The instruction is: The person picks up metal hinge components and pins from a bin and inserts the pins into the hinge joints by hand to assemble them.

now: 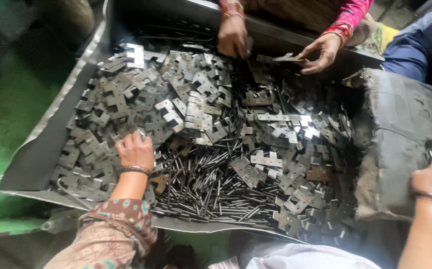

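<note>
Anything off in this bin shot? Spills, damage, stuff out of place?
Nothing spilled outside the tray. Flat notched metal plates and thin pins lie heaped together unsorted. The tray's left edge looks bent and crumpled. The dark block at right looks worn and frayed at its corner.

Green-painted floor (6,114) at left, dull and scuffed, dark worn padded block (400,144) at right, dim shadowy corners, bright overhead glare
</note>
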